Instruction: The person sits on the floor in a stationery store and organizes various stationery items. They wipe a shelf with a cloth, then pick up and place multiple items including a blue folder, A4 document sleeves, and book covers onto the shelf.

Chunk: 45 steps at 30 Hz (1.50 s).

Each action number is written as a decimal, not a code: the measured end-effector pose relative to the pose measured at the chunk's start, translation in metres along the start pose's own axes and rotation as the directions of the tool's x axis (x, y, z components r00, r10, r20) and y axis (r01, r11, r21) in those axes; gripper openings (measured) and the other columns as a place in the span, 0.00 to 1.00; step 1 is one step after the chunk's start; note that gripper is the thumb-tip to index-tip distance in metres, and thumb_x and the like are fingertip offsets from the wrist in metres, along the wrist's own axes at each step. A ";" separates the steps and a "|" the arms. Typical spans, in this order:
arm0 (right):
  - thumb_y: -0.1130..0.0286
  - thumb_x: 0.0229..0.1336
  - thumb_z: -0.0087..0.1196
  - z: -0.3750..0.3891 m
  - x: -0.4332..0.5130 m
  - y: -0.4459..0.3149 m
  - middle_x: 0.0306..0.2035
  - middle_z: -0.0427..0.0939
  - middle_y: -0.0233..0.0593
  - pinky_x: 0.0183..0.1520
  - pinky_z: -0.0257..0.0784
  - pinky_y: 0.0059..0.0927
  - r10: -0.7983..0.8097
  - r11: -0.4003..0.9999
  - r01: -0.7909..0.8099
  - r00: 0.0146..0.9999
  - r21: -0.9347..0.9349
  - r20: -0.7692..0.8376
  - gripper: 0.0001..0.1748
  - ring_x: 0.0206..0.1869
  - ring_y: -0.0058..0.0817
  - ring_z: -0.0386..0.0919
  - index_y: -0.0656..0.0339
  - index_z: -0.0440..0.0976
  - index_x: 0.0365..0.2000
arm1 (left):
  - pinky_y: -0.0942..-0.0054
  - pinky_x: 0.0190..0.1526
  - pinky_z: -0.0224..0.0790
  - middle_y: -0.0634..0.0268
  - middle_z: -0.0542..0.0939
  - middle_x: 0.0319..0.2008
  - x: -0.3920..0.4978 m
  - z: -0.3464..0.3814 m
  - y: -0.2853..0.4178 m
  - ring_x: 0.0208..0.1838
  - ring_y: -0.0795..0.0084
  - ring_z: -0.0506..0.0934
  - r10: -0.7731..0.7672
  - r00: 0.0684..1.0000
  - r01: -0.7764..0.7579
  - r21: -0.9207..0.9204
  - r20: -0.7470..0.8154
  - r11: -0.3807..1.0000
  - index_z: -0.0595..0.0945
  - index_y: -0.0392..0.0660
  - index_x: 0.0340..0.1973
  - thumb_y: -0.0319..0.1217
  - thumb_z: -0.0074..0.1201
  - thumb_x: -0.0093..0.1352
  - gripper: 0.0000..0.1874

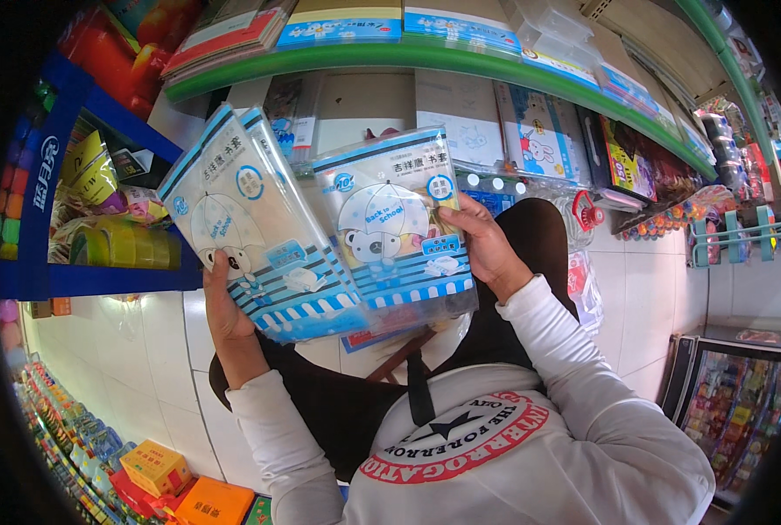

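Note:
My left hand (229,308) grips a small stack of clear plastic packs of book covers (252,243), thumb on top, fingers hidden beneath. Each pack bears a bear under an umbrella above blue and white stripes. In my right hand (489,243) is a similar pack of book covers (390,223), pinched by its right edge. Its lower left side meets the edge of the left stack. Both lots are tilted apart at the top, above my lap.
Ahead runs a green-edged shelf (364,60) with packets and books. A blue rack (88,279) holding rolls of yellow tape (121,243) stands left. A plastic bottle with a red handle (586,211) is right of my knee. Boxes (157,467) lie at lower left on the tiled floor (147,367).

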State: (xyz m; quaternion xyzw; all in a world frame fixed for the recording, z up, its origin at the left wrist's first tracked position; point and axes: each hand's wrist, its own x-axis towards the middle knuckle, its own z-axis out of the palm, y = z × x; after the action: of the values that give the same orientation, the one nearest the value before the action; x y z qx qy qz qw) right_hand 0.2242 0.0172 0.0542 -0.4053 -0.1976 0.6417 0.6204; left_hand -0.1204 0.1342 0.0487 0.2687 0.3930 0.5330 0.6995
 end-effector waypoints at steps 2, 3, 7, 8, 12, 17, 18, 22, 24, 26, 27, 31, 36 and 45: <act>0.73 0.65 0.50 0.001 -0.001 0.000 0.51 0.79 0.40 0.54 0.76 0.30 0.012 1.000 -0.012 1.000 -0.014 -0.019 0.20 0.50 0.26 0.79 0.64 0.71 0.57 | 0.61 0.54 0.75 0.56 0.78 0.56 0.000 0.000 0.000 0.54 0.60 0.79 -0.005 1.000 0.005 0.025 0.017 1.000 0.69 0.39 0.62 0.36 0.57 0.71 0.27; 0.72 0.65 0.50 0.002 -0.002 0.001 0.50 0.79 0.40 0.55 0.75 0.29 0.010 1.000 -0.010 1.000 -0.016 -0.010 0.20 0.50 0.25 0.79 0.64 0.71 0.57 | 0.61 0.54 0.75 0.56 0.78 0.56 0.000 0.000 -0.001 0.54 0.60 0.79 -0.004 1.000 0.006 0.067 -0.024 0.998 0.69 0.39 0.62 0.35 0.57 0.71 0.27; 0.72 0.65 0.49 0.006 -0.002 0.002 0.51 0.79 0.41 0.55 0.75 0.29 -0.002 1.000 0.001 0.999 -0.024 -0.043 0.20 0.50 0.26 0.79 0.64 0.71 0.57 | 0.64 0.51 0.77 0.55 0.78 0.54 0.000 0.008 -0.003 0.52 0.62 0.80 -0.029 1.000 0.028 0.144 0.006 0.989 0.69 0.38 0.62 0.33 0.58 0.69 0.28; 0.72 0.65 0.48 0.007 -0.002 0.003 0.51 0.79 0.41 0.55 0.75 0.29 0.004 1.000 -0.005 0.998 -0.011 -0.058 0.20 0.50 0.27 0.79 0.64 0.71 0.57 | 0.65 0.50 0.77 0.55 0.79 0.54 0.000 0.011 -0.003 0.51 0.62 0.81 -0.058 0.998 0.058 0.149 -0.007 0.987 0.69 0.38 0.62 0.32 0.59 0.69 0.28; 0.72 0.65 0.47 0.002 0.001 0.004 0.52 0.78 0.42 0.55 0.75 0.30 0.021 0.996 -0.015 0.997 0.083 -0.071 0.21 0.50 0.28 0.79 0.65 0.70 0.57 | 0.72 0.43 0.79 0.53 0.82 0.46 -0.003 0.019 -0.004 0.43 0.67 0.84 -0.038 0.999 0.029 0.218 0.036 0.976 0.73 0.35 0.56 0.30 0.60 0.68 0.23; 0.71 0.66 0.49 -0.014 0.009 0.014 0.53 0.78 0.44 0.54 0.78 0.33 0.047 0.993 -0.033 0.990 0.111 -0.131 0.23 0.50 0.31 0.80 0.64 0.67 0.60 | 0.71 0.42 0.79 0.54 0.83 0.45 0.001 0.022 -0.007 0.42 0.66 0.84 -0.098 0.993 0.113 0.277 -0.069 0.954 0.74 0.36 0.56 0.31 0.61 0.67 0.24; 0.72 0.66 0.49 -0.017 0.010 0.017 0.53 0.78 0.44 0.54 0.78 0.33 0.056 0.993 -0.040 0.989 0.115 -0.138 0.23 0.50 0.31 0.80 0.64 0.66 0.60 | 0.71 0.42 0.80 0.54 0.83 0.45 0.002 0.023 -0.010 0.43 0.66 0.84 -0.113 0.992 0.126 0.283 -0.063 0.951 0.74 0.36 0.56 0.31 0.61 0.67 0.24; 0.72 0.66 0.47 -0.028 0.014 0.028 0.53 0.78 0.45 0.54 0.78 0.33 0.083 0.987 -0.065 0.990 0.149 -0.116 0.22 0.51 0.32 0.80 0.64 0.67 0.59 | 0.71 0.42 0.79 0.56 0.83 0.46 0.003 0.028 -0.028 0.43 0.68 0.84 -0.221 0.975 0.208 0.246 0.026 0.947 0.75 0.38 0.55 0.32 0.62 0.67 0.23; 0.72 0.66 0.48 -0.032 0.016 0.031 0.53 0.78 0.44 0.54 0.78 0.33 0.104 0.986 -0.085 0.986 0.143 -0.129 0.22 0.51 0.32 0.80 0.64 0.68 0.59 | 0.71 0.42 0.79 0.57 0.83 0.45 0.002 0.031 -0.033 0.43 0.69 0.84 -0.262 0.964 0.241 0.281 0.040 0.929 0.76 0.38 0.55 0.31 0.62 0.67 0.22; 0.72 0.66 0.49 -0.033 0.016 0.033 0.52 0.78 0.43 0.55 0.77 0.34 0.122 0.983 -0.100 0.983 0.154 -0.139 0.21 0.51 0.32 0.80 0.64 0.69 0.58 | 0.72 0.42 0.78 0.57 0.84 0.45 0.001 0.032 -0.036 0.42 0.70 0.84 -0.282 0.958 0.248 0.347 0.050 0.904 0.76 0.38 0.55 0.31 0.62 0.67 0.22; 0.72 0.65 0.49 -0.033 0.017 0.033 0.52 0.78 0.43 0.55 0.77 0.34 0.120 0.982 -0.097 0.983 0.160 -0.136 0.21 0.50 0.32 0.80 0.64 0.69 0.58 | 0.73 0.42 0.78 0.57 0.84 0.44 0.001 0.033 -0.036 0.42 0.70 0.84 -0.291 0.954 0.243 0.366 0.079 0.898 0.76 0.38 0.55 0.31 0.62 0.67 0.22; 0.72 0.65 0.50 -0.032 0.018 0.034 0.52 0.79 0.43 0.55 0.77 0.33 0.118 0.979 -0.094 0.985 0.178 -0.129 0.21 0.50 0.32 0.80 0.64 0.70 0.57 | 0.75 0.43 0.78 0.57 0.84 0.43 0.002 0.032 -0.036 0.41 0.71 0.84 -0.321 0.943 0.274 0.356 0.082 0.894 0.76 0.38 0.55 0.30 0.61 0.67 0.22; 0.71 0.64 0.51 -0.036 0.019 0.030 0.51 0.79 0.43 0.55 0.77 0.35 0.106 0.984 -0.082 0.983 0.160 -0.149 0.22 0.50 0.33 0.80 0.64 0.70 0.57 | 0.74 0.42 0.79 0.57 0.84 0.44 0.005 0.029 -0.036 0.42 0.70 0.84 -0.284 0.959 0.261 0.376 0.004 0.889 0.75 0.39 0.56 0.32 0.61 0.67 0.23; 0.69 0.66 0.48 -0.036 0.018 0.023 0.52 0.78 0.45 0.55 0.77 0.36 0.039 0.993 -0.020 0.986 0.119 -0.163 0.22 0.50 0.35 0.80 0.64 0.67 0.59 | 0.71 0.39 0.81 0.53 0.84 0.44 0.008 0.025 -0.037 0.40 0.69 0.85 -0.243 0.970 0.230 0.297 0.006 0.927 0.76 0.39 0.55 0.33 0.63 0.66 0.23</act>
State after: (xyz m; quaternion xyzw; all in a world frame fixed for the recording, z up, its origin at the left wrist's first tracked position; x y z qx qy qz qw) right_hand 0.2386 0.0218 0.0103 -0.4231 -0.1016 0.6255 0.6476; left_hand -0.0790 0.1325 0.0306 0.3316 0.4823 0.3746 0.7191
